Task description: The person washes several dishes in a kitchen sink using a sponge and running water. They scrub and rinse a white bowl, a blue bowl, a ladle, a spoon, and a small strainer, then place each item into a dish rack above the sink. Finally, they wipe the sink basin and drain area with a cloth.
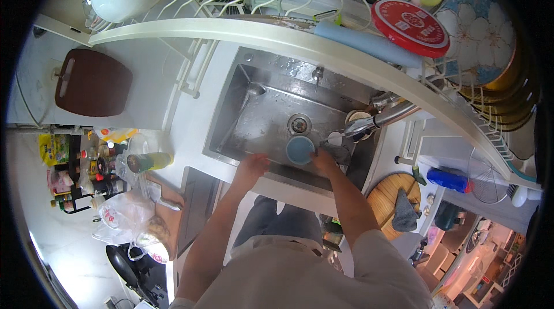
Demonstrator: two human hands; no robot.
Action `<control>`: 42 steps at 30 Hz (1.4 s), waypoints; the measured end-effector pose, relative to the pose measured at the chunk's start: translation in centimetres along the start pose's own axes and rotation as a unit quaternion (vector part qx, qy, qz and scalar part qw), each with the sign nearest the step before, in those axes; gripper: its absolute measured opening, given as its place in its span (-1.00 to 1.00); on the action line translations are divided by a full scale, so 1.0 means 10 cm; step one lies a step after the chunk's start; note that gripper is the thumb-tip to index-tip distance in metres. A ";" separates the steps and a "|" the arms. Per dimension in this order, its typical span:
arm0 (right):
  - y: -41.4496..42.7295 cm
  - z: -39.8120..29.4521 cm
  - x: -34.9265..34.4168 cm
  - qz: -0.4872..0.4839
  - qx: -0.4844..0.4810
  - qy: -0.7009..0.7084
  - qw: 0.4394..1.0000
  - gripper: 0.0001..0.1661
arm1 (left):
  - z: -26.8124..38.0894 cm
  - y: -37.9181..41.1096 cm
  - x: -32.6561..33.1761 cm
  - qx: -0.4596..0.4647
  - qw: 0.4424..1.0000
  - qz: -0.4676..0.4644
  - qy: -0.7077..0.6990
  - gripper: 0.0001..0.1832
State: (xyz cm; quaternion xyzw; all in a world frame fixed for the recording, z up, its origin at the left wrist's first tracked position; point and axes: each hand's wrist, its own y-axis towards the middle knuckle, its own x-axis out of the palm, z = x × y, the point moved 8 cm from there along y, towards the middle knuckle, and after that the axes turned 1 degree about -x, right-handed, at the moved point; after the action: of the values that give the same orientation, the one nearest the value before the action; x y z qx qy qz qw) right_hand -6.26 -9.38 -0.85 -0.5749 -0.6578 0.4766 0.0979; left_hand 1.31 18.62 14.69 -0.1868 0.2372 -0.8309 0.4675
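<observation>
My right hand [323, 161] grips the right side of a small light-blue bowl [300, 150] over the stainless-steel sink [264, 116]. The bowl is just on my side of the round drain strainer [299, 124]. At the sink's front rim, my left hand [254, 171] has its fingers loosely apart, somewhat blurred, with nothing visible in them. From the right, a chrome faucet [361, 128] reaches over the basin. A dark grey cloth [339, 152] lies beside my right hand. Other dishes behind the faucet are partly hidden.
A white wire dish rack [268, 32] arches across the sink's far side at head height. Left on the counter are a bottle [149, 162], a knife [169, 203] and plastic bags [125, 211]. A round wooden board [385, 201] with a grey cloth [406, 211] is at right.
</observation>
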 end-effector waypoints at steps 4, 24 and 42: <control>0.34 0.38 0.35 0.028 -0.044 0.002 0.999 -0.38 | 0.10 -0.12 0.05 -0.002 0.999 0.027 -0.023 -0.69; -0.61 -0.46 -1.12 0.322 -0.080 -0.156 0.930 -0.60 | 0.17 0.58 1.36 -0.073 0.992 -0.022 -0.100 -0.56; -1.32 -1.55 -1.28 0.371 -0.312 -0.141 0.863 -0.43 | -0.10 1.10 1.94 -0.019 0.882 0.037 -0.469 -0.49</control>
State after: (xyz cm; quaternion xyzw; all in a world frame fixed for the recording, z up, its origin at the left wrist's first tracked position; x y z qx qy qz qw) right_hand -0.46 -10.76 22.47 -0.7036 -0.5168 0.3237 -0.3649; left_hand -1.22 -2.89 9.29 -0.5545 0.0126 -0.6234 0.5511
